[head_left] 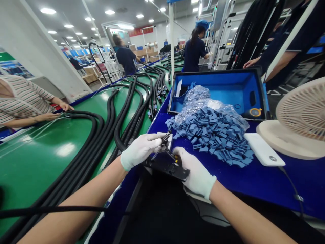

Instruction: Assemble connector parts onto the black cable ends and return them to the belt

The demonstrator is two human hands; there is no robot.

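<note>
While left hand (141, 150) pinches ribbed sleeve (167, 138), right (195, 171) touches black plate (165, 168).

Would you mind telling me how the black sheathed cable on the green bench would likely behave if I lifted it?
The black sheathed cable looks floppy rather than stiff, since it lies in long loose curves on the green bench. Being thick, it is probably heavy along its length. The connector ends may swing when lifted.
</note>
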